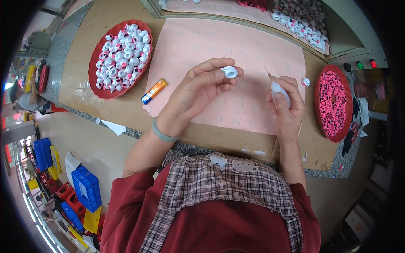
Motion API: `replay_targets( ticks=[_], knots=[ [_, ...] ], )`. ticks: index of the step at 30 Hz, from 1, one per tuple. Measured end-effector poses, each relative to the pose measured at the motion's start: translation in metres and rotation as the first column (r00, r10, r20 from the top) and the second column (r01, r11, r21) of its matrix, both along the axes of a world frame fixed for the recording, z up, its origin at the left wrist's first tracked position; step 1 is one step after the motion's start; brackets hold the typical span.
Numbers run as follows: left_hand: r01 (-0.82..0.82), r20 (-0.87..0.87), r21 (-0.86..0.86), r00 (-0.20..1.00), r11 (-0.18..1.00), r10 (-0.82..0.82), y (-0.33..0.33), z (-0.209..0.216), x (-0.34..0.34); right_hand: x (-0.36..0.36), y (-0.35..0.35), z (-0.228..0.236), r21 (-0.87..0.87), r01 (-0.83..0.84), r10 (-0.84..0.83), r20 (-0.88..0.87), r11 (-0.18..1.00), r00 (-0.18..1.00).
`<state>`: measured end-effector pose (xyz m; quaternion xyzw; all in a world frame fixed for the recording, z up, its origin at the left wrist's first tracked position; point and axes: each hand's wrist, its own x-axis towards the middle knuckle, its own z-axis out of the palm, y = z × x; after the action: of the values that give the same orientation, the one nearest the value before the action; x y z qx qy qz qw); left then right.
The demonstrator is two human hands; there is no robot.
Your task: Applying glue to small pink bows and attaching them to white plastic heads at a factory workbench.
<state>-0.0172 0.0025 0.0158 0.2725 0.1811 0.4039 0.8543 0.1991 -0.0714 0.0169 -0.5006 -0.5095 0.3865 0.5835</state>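
Observation:
My left hand (196, 86) holds a small white rounded piece (230, 72) with a hollow in it, pinched between thumb and fingers above the pink sheet (190, 46). To its right, my right hand (290, 107) is closed round a small white squeeze bottle (279, 93). A thin needle-like tip on the bottle points up and to the left, apart from the white piece. Another small white piece (306, 82) with a touch of pink lies just beyond the right hand.
A scalloped red tray (112, 96) of white-and-pink pieces stands left; another red tray (335, 138) with pink-and-black pieces stands right. An orange-and-blue tube (154, 91) lies by the left forearm. Behind, a shelf (236, 20) holds more pieces. Blue crates (86, 187) stand on the floor at left.

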Motion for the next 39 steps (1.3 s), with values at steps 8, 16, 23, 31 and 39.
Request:
replay_targets(
  ticks=[8, 16, 23, 31, 39],
  knots=[
    [0.012, 0.003, -0.066, 1.0, 0.998, -0.012, -0.018, 0.001, 0.002, -0.003, 0.006, 0.017, -0.01, 0.091, -0.091, -0.208, 0.996, 0.974],
    [-0.043, -0.167, 0.127, 0.984, 0.991, 0.064, -0.023, 0.006, 0.0, -0.005, 0.007, 0.018, 0.043, 0.139, -0.121, -0.288, 0.989, 0.95],
    [-0.063, -0.237, 0.209, 0.965, 0.976, 0.113, -0.026, 0.004, 0.001, -0.013, 0.004, 0.026, 0.164, 0.167, -0.155, -0.081, 0.972, 0.985],
    [-0.09, -0.262, 0.257, 0.952, 0.962, 0.159, -0.028, 0.004, 0.003, -0.015, -0.001, 0.023, 0.346, 0.117, -0.169, 0.126, 0.931, 0.978],
    [-0.087, -0.297, 0.264, 0.94, 0.961, 0.167, -0.029, 0.003, 0.004, -0.015, -0.004, 0.02, 0.388, 0.091, -0.176, 0.189, 0.917, 0.966]
  ],
)
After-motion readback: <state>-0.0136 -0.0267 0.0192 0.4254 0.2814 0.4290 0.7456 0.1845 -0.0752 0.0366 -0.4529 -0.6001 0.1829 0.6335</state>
